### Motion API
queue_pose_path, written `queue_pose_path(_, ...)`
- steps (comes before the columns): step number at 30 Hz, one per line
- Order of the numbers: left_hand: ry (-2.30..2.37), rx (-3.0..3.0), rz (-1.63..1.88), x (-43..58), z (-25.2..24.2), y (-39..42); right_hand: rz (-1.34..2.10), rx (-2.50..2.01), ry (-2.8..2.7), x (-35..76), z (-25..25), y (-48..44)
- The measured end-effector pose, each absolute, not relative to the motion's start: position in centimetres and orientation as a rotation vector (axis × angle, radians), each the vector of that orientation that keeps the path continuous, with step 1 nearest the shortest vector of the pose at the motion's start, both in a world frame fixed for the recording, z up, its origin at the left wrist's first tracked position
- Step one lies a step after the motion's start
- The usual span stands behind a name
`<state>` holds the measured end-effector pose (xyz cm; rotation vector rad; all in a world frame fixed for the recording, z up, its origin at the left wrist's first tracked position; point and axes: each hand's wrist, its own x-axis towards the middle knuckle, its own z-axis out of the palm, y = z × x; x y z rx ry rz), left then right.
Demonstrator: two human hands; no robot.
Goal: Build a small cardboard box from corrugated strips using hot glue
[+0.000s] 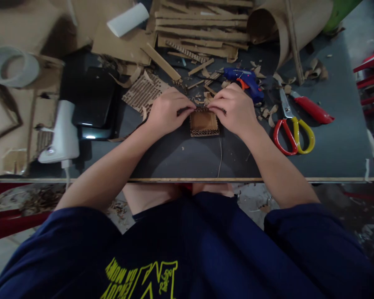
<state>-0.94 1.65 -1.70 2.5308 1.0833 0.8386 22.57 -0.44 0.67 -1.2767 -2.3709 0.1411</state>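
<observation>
A small, shallow cardboard box (205, 121) with corrugated edges lies on the dark tabletop in front of me. My left hand (171, 109) is closed in a pinch at its far left corner. At the far right corner, the fingertips of my right hand (233, 107) pinch the same far edge. A dark corrugated rim shows between the two sets of fingertips; whether it is a separate strip, I cannot tell. Just beyond my right hand lies a blue glue gun (244, 81) with an orange trigger. A ridged piece of corrugated cardboard (145, 92) is beside my left hand.
Scissors (288, 118) with red and yellow handles and a red-handled cutter (313, 108) lie right. Cardboard strips (202, 31) are stacked at the back. Left are a black device (92, 97), a white corded device (62, 133) and a tape roll (12, 66). Paper scraps surround the glue gun.
</observation>
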Motion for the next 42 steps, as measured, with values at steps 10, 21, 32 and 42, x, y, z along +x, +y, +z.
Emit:
queue_pose_path(10,1.117,2.541,0.778,-1.0,-1.3,1.9,0.069,-1.268,-2.385,22.5,0.7,-0.6)
queue_pose_path(21,1.037,2.609,0.739,-2.1,-0.9,2.2,0.042,-1.301,-2.402,22.5,0.8,-0.8)
queue_pose_path(32,1.057,2.674,0.789,-1.7,-1.8,2.1,0.004,-1.316,-2.368,22.6,0.7,-1.1)
queue_pose_path(42,1.044,2.628,0.848,-1.7,-1.5,1.9,0.050,-1.262,-2.343,22.5,1.0,-1.4)
